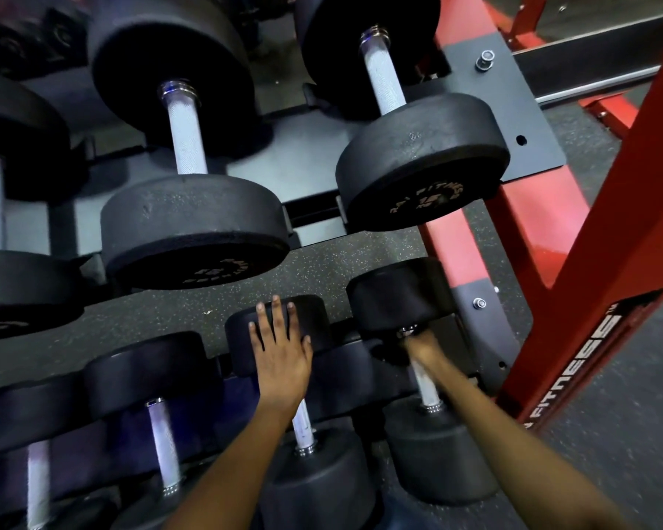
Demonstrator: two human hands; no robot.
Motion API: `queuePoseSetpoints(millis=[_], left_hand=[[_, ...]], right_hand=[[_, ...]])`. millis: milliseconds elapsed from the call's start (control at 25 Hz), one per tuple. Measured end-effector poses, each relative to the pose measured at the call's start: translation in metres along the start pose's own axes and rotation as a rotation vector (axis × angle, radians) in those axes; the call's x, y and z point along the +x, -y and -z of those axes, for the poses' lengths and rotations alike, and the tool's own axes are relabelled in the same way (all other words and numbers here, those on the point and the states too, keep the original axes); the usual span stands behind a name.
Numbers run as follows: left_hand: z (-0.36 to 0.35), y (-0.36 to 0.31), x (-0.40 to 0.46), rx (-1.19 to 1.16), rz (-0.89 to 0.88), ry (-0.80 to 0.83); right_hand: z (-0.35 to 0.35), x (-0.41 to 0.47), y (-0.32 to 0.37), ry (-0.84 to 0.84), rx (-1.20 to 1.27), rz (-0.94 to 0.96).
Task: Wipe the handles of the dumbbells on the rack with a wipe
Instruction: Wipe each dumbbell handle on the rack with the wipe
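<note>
We see black round-headed dumbbells with pale knurled handles lying in rows on the tilted rack [513, 120]. On the lower row, the rightmost dumbbell [433, 445] has its handle [425, 384] partly covered near the far head; its neighbour [314, 476] lies just beside it, parallel.

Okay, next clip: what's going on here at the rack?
A person is leaning over a dumbbell rack. The left hand lies flat, fingers spread, on the far head of a lower-row dumbbell. The right hand is blurred at the far end of the handle of the rightmost lower dumbbell. It seems to be gripping there; no wipe can be made out.
</note>
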State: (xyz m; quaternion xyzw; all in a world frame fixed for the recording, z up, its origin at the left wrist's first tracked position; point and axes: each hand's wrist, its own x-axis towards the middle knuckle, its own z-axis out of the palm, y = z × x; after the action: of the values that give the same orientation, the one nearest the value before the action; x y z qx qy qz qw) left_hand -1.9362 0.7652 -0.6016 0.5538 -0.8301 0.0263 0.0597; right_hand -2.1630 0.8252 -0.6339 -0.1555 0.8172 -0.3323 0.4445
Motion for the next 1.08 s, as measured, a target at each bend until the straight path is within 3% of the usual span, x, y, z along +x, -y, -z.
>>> queuePoseSetpoints(millis=[80,200,280,360,440,520,600,720,800,880,1000,1040,1080], left_hand=[[0.001,0.000,0.001,-0.010,0.001,-0.006],[-0.001,0.000,0.000,-0.003,-0.004,-0.025],[-0.001,-0.001,0.002,-0.010,-0.003,-0.035],[-0.002,0.001,0.002,-0.011,-0.002,-0.041],[-0.003,0.002,0.001,0.017,-0.004,-0.054],[-0.003,0.000,0.001,0.015,-0.003,-0.041],[-0.004,0.000,0.000,0.035,0.002,-0.049],[-0.003,0.001,0.000,0.032,0.000,-0.041],[-0.005,0.001,-0.003,0.029,0.000,-0.031],[-0.003,0.001,-0.005,0.018,0.003,-0.027],[0.000,0.001,0.001,-0.004,-0.002,-0.031],[0.001,0.000,0.002,-0.015,-0.001,-0.032],[0.002,0.000,0.001,-0.024,-0.005,-0.035]], right_hand=[[0.000,0.003,0.000,0.019,-0.030,-0.010],[-0.018,-0.011,-0.010,-0.154,-0.106,0.095],[-0.001,-0.005,-0.007,0.056,0.215,0.059],[0.028,0.020,-0.004,0.334,0.534,-0.156],[0.039,0.027,-0.004,0.421,0.701,-0.261],[0.027,0.021,-0.015,0.327,0.681,-0.180],[0.015,0.015,-0.022,0.072,0.586,-0.051],[0.022,0.002,-0.026,-0.294,0.246,0.114],[0.028,-0.012,-0.031,-0.368,-0.097,0.262],[0.024,-0.035,-0.030,-0.223,-0.373,0.642],[0.029,-0.016,-0.012,0.078,-1.118,1.540],[0.042,-0.001,0.000,0.131,-1.307,1.709],[0.059,0.009,0.012,0.201,-1.450,1.740]])
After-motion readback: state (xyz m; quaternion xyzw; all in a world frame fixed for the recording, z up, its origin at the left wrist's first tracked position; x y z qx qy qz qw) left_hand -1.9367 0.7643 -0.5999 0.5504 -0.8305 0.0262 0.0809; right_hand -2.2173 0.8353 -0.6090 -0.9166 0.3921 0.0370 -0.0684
